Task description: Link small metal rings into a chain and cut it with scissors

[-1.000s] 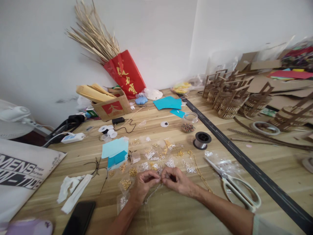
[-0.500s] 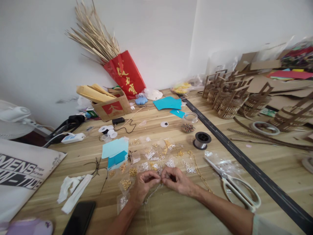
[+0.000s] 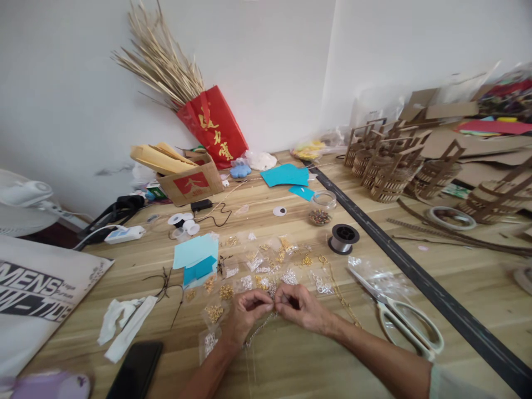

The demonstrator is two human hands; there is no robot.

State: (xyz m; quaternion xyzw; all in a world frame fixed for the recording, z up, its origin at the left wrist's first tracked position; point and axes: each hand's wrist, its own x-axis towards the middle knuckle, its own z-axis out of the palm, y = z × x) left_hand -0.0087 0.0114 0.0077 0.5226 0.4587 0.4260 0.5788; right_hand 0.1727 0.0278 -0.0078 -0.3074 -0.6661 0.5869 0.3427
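Thumb and fingers of my left hand (image 3: 246, 315) are pinched together, their tips meeting those of my right hand (image 3: 305, 309), which pinches too. A thin silver chain (image 3: 258, 329) runs from the meeting fingertips down to the wood below. The exact spot of the grip is hidden by the fingers. Just beyond my hands lie small clear bags of silver beads (image 3: 289, 276) and gold beads (image 3: 226, 292). To the right are silver rings (image 3: 322, 284) in a bag and a gold chain (image 3: 341, 300).
White-handled scissors (image 3: 409, 324) lie right of my right forearm. A spool of clear line (image 3: 343, 239) and a bead jar (image 3: 321, 215) stand farther back. At left are a black phone (image 3: 135, 370) and blue paper (image 3: 195, 252); woven baskets (image 3: 390, 176) stand at back right.
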